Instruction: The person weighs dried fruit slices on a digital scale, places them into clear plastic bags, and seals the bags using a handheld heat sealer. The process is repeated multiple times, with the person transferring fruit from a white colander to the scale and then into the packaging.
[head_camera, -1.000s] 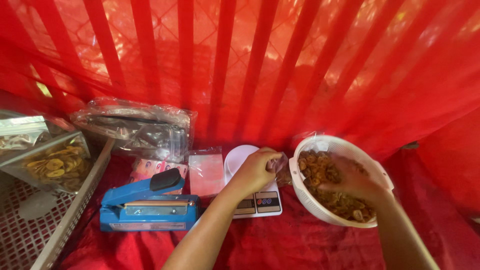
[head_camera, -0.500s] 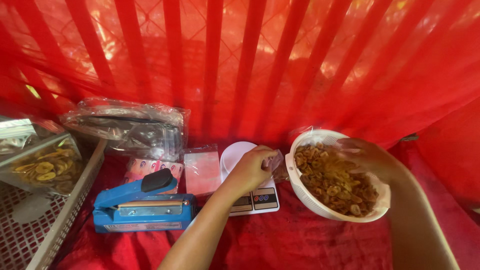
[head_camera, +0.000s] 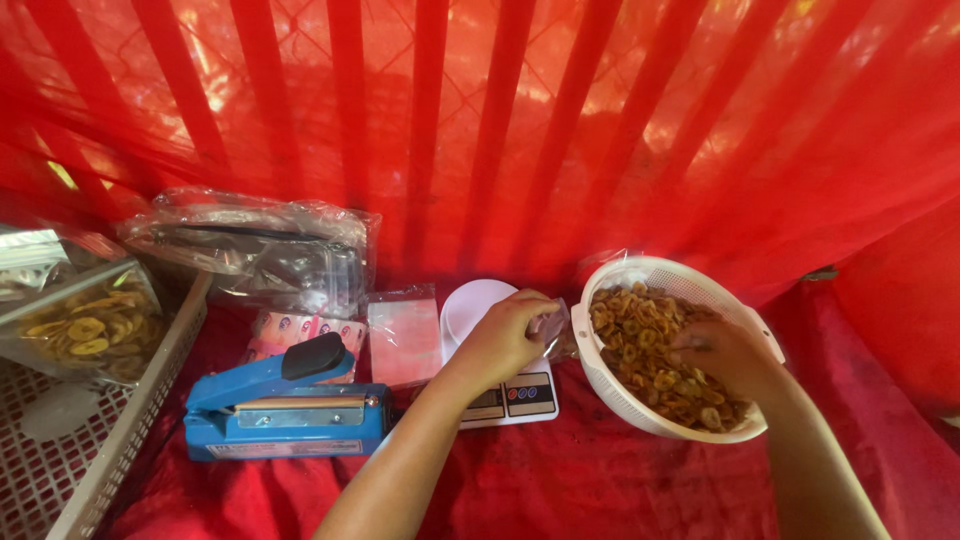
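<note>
My left hand (head_camera: 503, 337) is over a small white kitchen scale (head_camera: 497, 350) and pinches a small clear plastic bag (head_camera: 556, 328) beside the bowl's rim. My right hand (head_camera: 725, 357) is down inside a white perforated bowl (head_camera: 640, 272) full of brown banana chips (head_camera: 640, 335), fingers curled into the chips. Whether it grips any chips is hidden by the fingers. The bowl sits tilted on the red cloth just right of the scale.
A blue heat sealer (head_camera: 285, 412) lies left of the scale, with small clear bags (head_camera: 403, 338) behind it. A pile of clear plastic packets (head_camera: 260, 245) lies at the back left. A grey crate (head_camera: 125, 425) with bagged chips (head_camera: 85, 325) stands far left. Red curtain (head_camera: 560, 130) behind.
My right hand has dipped back into the chips after lifting toward the bowl's far rim. My left hand stays at the scale holding the bag. The view has shifted slightly.
</note>
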